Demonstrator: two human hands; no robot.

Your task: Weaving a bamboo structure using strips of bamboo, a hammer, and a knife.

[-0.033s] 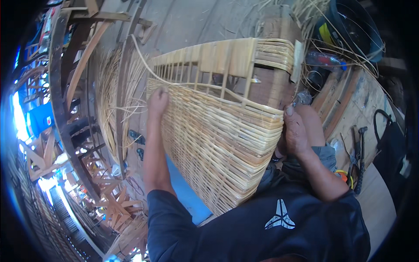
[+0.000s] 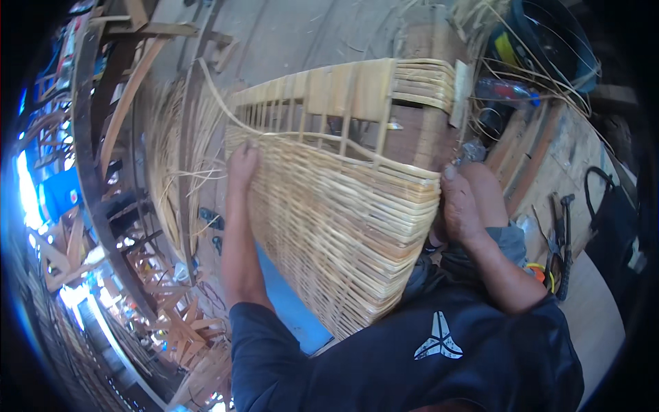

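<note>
Wicker panel (image 2: 343,220), pale yellow, set aslant before the person's torso; lower part closely woven, upper part with open gaps between upright stakes, and a wrapped band along the top. One loose strand (image 2: 218,96) curves out beyond its upper left end. Left hand (image 2: 242,165): at the panel's left edge, fingers blurred; whether they pinch the strand or only press cannot be told. Right hand (image 2: 461,206): clamped on the panel's right edge, thumb in sight, other fingers hidden behind. Containers: one dark bucket (image 2: 585,81), upper right, yellow patch at its side, inside too dark to read; one clear plastic bottle (image 2: 504,90) with blue cap, lying near the bucket, contents uncertain; one blue container (image 2: 60,194), far left, inside not visible. Also one black bag (image 2: 611,216), right, cut by the dark picture rim. Blue sheet (image 2: 292,302), partly covered by the panel. Strand bundle (image 2: 165,144), left, smeared by blur.
</note>
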